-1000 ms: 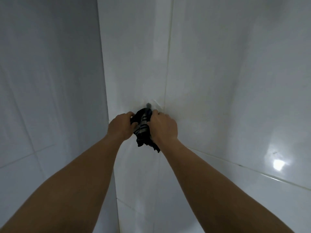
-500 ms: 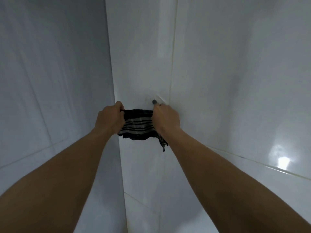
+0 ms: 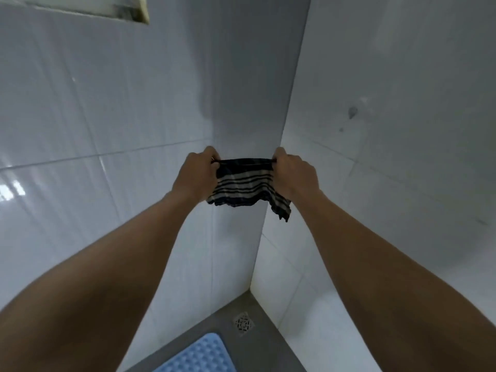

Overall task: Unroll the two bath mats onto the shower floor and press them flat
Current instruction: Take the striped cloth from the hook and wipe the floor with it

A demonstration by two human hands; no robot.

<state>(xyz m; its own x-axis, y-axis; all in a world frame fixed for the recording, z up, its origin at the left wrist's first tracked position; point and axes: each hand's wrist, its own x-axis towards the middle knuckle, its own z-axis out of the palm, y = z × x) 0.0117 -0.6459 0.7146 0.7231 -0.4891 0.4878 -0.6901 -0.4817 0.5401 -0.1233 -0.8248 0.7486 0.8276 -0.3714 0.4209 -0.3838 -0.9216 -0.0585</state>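
Note:
Both arms reach out in front of me toward the shower corner. My left hand [image 3: 197, 175] and my right hand [image 3: 292, 173] each grip an upper corner of a small dark cloth with pale stripes [image 3: 245, 185], stretched between them in the air; its lower edge hangs loose. Far below, a blue bath mat [image 3: 200, 355] with raised bumps lies flat on the grey shower floor [image 3: 268, 345]; only its far end shows. I see just one mat.
White tiled walls meet at a corner [image 3: 271, 210] straight ahead. A square metal drain [image 3: 243, 323] sits in the floor near that corner. A small hook [image 3: 352, 111] sticks out of the right wall. A window recess [image 3: 112, 9] is at upper left.
The bunched cloth came off the wall hook and my hands pulled apart, spreading it wide. My view swung left and down, bringing the floor, drain and blue mat into sight.

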